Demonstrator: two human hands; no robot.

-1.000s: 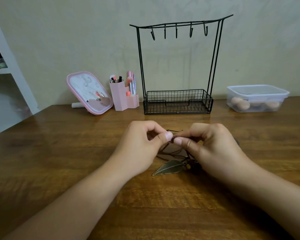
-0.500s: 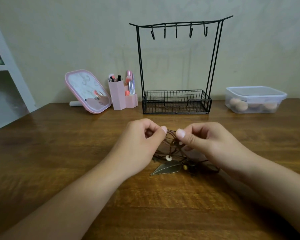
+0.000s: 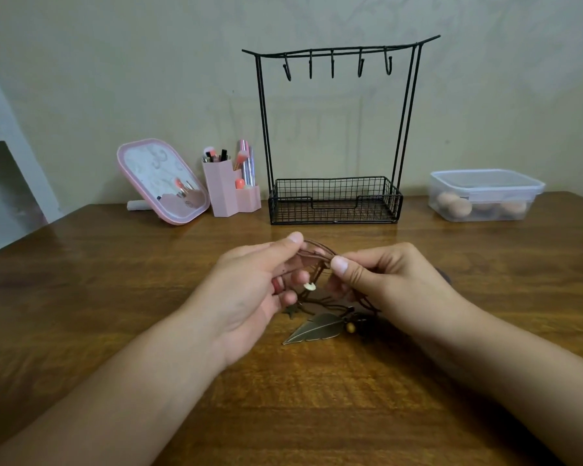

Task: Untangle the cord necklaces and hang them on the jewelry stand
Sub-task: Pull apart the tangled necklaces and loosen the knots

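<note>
A tangle of brown cord necklaces (image 3: 318,252) is lifted just above the wooden table (image 3: 115,297), stretched between my two hands. My left hand (image 3: 260,287) pinches the cords at the left with thumb and fingers. My right hand (image 3: 381,280) pinches them at the right. A small white bead (image 3: 309,286) hangs between my hands. A bronze leaf pendant (image 3: 317,328) and a wooden bead (image 3: 350,327) lie on the table below. The black wire jewelry stand (image 3: 334,129) stands behind, its several hooks bare.
A pink mirror (image 3: 162,183) and a pink holder with brushes (image 3: 229,193) stand at the back left. A clear lidded box (image 3: 485,195) holding round sponges sits at the back right. A white shelf (image 3: 0,136) is at the far left.
My hands have lifted the cords and drawn apart. My left hand has turned palm-up, and the white bead now dangles between my hands.
</note>
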